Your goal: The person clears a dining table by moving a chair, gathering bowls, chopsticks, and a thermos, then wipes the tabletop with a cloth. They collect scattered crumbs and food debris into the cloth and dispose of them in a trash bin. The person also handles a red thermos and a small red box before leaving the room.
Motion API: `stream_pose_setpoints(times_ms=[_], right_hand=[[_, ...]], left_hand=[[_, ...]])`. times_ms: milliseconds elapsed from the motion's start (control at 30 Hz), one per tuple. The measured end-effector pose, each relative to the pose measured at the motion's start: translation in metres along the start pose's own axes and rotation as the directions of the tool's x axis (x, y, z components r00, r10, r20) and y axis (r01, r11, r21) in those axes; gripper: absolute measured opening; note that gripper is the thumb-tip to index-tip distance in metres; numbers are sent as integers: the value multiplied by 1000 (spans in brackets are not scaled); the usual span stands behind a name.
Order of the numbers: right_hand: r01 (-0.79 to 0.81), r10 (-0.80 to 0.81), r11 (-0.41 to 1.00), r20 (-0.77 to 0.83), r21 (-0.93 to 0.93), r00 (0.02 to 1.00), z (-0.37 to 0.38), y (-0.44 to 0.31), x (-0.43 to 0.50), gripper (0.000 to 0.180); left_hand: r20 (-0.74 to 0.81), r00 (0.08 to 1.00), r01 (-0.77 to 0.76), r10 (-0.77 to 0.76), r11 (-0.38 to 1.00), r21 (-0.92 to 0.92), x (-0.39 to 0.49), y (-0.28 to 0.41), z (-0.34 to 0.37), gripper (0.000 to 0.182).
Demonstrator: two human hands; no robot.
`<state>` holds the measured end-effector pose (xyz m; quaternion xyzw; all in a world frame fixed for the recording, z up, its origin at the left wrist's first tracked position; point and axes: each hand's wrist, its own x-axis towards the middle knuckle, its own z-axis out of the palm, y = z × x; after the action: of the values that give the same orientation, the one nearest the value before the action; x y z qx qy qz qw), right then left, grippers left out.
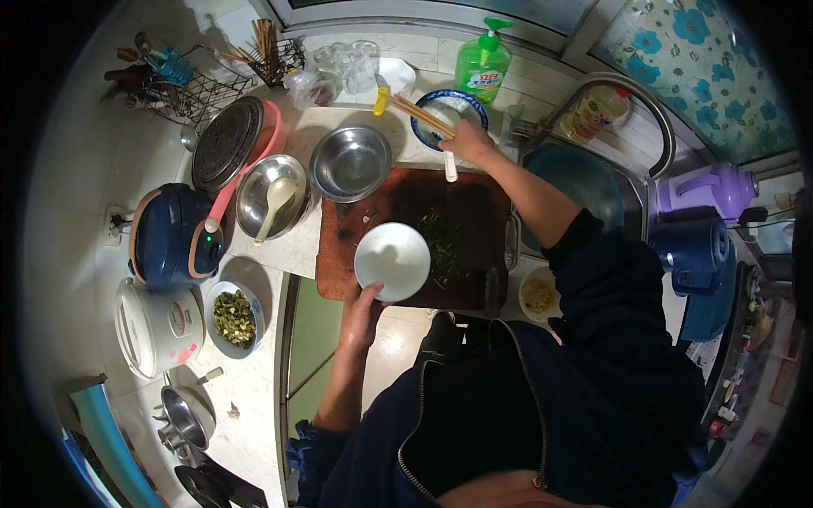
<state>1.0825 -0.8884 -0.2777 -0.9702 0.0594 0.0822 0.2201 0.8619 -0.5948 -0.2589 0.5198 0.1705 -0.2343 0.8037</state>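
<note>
My left hand [363, 314] grips the rim of a white bowl [392, 260], thumb over the edge, above a reddish-brown cutting board [346, 270]. A little pale liquid or residue seems to lie in the bowl. Chopped dark greens [438, 241] lie on the board beside it. At the back, my right hand [471, 143] reaches over a blue-rimmed bowl [424, 105], touching wooden chopsticks [422, 117]. A white handle [450, 166] sticks out below that hand. My right fingertips are hidden, so their grip is unclear. A dark-handled tool [491, 292] lies at the board's right edge.
Left stand a steel basin [351, 163], a steel bowl [251, 209] with a ladle [276, 202], a rice cooker [168, 238] and a bowl of chopped greens [234, 317]. A green soap bottle [484, 66] stands behind. The sink faucet [665, 127] arches at right, near a purple jug [705, 190].
</note>
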Motion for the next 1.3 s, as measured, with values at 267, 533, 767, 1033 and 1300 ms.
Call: stream_pose_setpoints(times_ms=[267, 533, 767, 1033, 1300], right_hand=[[45, -36, 993, -79, 106, 996, -53, 46, -18, 34], [121, -15, 945, -330, 305, 944, -82, 76, -89, 29], [16, 122, 864, -240, 504, 963, -74, 94, -130, 28], [-136, 241, 532, 5, 835, 971, -72, 72, -149, 19], [-121, 109, 356, 87, 927, 990, -53, 56, -150, 17]], left_hand=[[129, 971, -204, 200, 979, 16, 66, 51, 48, 45], [65, 985, -172, 160, 889, 424, 210, 80, 122, 37], [197, 937, -254, 288, 174, 951, 286, 75, 146, 30], [190, 861, -225, 471, 19, 974, 286, 65, 154, 38], [427, 900, -287, 88, 857, 427, 163, 14, 156, 39]])
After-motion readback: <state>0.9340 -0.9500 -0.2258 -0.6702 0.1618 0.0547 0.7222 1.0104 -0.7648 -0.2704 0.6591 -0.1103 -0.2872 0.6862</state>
